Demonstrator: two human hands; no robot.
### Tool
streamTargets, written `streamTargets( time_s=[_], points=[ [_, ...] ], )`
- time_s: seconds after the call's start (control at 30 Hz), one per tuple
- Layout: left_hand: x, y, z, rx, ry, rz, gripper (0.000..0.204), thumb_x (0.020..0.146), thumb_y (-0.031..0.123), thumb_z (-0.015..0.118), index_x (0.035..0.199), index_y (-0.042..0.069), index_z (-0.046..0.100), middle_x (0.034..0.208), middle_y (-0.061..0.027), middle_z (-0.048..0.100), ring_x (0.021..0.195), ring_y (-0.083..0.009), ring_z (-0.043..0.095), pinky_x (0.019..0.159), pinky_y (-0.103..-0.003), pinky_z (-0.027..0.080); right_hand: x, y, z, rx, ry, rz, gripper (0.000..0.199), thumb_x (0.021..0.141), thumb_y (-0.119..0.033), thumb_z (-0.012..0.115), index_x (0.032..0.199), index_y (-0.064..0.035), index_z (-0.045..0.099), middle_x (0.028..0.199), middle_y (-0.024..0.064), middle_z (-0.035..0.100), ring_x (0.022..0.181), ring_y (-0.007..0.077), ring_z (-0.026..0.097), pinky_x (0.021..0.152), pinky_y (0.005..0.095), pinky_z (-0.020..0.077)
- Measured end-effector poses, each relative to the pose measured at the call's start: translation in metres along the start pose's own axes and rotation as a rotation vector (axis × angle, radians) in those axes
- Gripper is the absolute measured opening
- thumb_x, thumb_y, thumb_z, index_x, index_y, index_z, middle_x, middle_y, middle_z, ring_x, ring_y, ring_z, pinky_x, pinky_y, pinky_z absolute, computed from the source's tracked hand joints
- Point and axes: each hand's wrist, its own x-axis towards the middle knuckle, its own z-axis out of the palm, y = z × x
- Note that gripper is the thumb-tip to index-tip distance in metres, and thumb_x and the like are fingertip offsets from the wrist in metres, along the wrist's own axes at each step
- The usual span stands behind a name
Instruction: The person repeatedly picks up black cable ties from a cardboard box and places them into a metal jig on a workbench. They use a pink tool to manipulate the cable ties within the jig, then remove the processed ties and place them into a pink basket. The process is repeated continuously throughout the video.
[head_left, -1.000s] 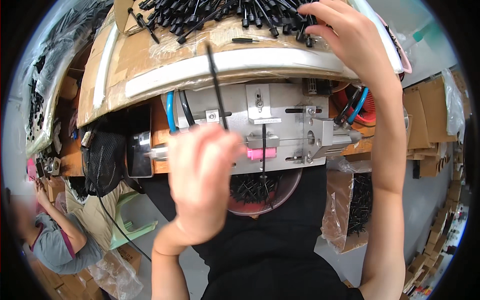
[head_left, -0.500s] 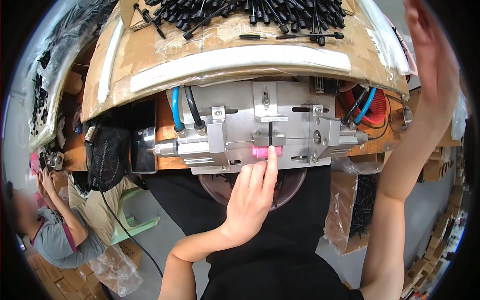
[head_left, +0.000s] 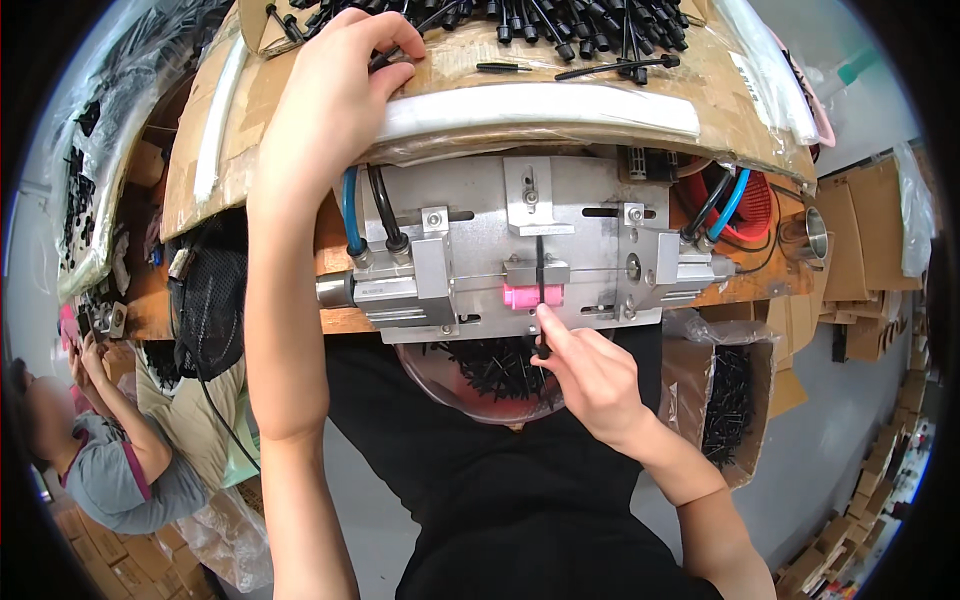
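My left hand (head_left: 335, 95) reaches over the cardboard-box tray (head_left: 440, 78), with thumb and fingers pinched on a thin black rod with a thicker end (head_left: 382, 60). Below the metal fixture's front edge, my right hand (head_left: 603, 385) is closed around the near end of another black rod (head_left: 540, 262). That rod lies across a metal block and a pink cylinder (head_left: 518, 297) in the middle of the fixture (head_left: 490, 220). The right index fingertip lies just below the pink cylinder. My right fingers partly cover the rod's near end.
Many black rods (head_left: 590, 35) are heaped at the back. Metal cylinders (head_left: 390, 300) with blue and black hoses flank the fixture. A bowl (head_left: 450, 395) of black parts is under its front edge. Cardboard box (head_left: 735, 400) stands right; another person (head_left: 130, 450) is at left.
My left hand has left the pink cylinder and moved up to the rod heap. My right hand has come down from the upper right to the rod in the fixture.
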Motion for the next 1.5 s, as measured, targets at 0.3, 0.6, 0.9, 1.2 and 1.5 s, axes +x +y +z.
streamTargets(
  time_s=[0.3,0.6,0.9,1.2,1.5],
  points=[
    [-0.069,0.079,0.009,-0.213,0.272,-0.064,0.076,0.072,-0.01,0.07,0.142,0.013,0.053,0.089,-0.002,0.054,0.077,-0.0146,0.05,0.075,-0.026,0.046,0.03,0.002,-0.042,-0.198,-0.146,-0.09,0.059,0.073,-0.012,0.079,0.127,-0.0004,0.061,0.083,0.0043,0.066,0.062,0.0158,0.057,0.055,0.0294,0.0484],
    [-0.176,0.147,0.079,-0.025,-0.096,0.004,0.062,0.082,0.007,0.065,0.139,-0.008,0.045,0.089,-0.0074,0.046,0.077,-0.0196,0.048,0.071,-0.032,0.045,0.192,0.076,-0.127,-0.596,-0.023,-0.27,0.004,0.081,-0.001,0.068,0.084,-0.0005,0.066,0.086,0.0128,0.061,0.083,0.0267,0.059,0.072,0.0337,0.048],
    [-0.169,0.14,0.08,-0.003,-0.174,0.013,0.066,0.084,0.008,0.065,0.142,-0.008,0.04,0.091,-0.0077,0.046,0.084,-0.0203,0.049,0.078,-0.03,0.046,0.165,0.077,-0.147,-0.416,0.044,-0.015,0.014,0.085,-0.003,0.068,0.099,-0.0005,0.066,0.085,0.0009,0.063,0.07,0.0103,0.049,0.066,0.0241,0.0419],
    [-0.02,0.063,0.024,0.238,0.325,0.108,0.036,0.077,-0.002,0.061,0.113,0.001,0.059,0.098,-0.0142,0.055,0.093,-0.0294,0.055,0.077,-0.041,0.049,0.176,0.086,-0.125,-0.502,-0.024,-0.321,0.021,0.083,-0.003,0.066,0.103,-0.0057,0.063,0.094,0.015,0.064,0.088,0.0367,0.061,0.075,0.0429,0.048],
    [-0.015,0.009,-0.022,-0.204,0.143,0.031,0.017,0.084,0.004,0.07,0.101,0.001,0.066,0.088,-0.0034,0.064,0.075,-0.011,0.056,0.072,-0.024,0.047,0.18,0.082,-0.125,-0.427,-0.013,-0.254,0.011,0.086,-0.002,0.065,0.096,0.0,0.061,0.093,0.0121,0.063,0.082,0.0266,0.062,0.073,0.032,0.0474]
  ],
)
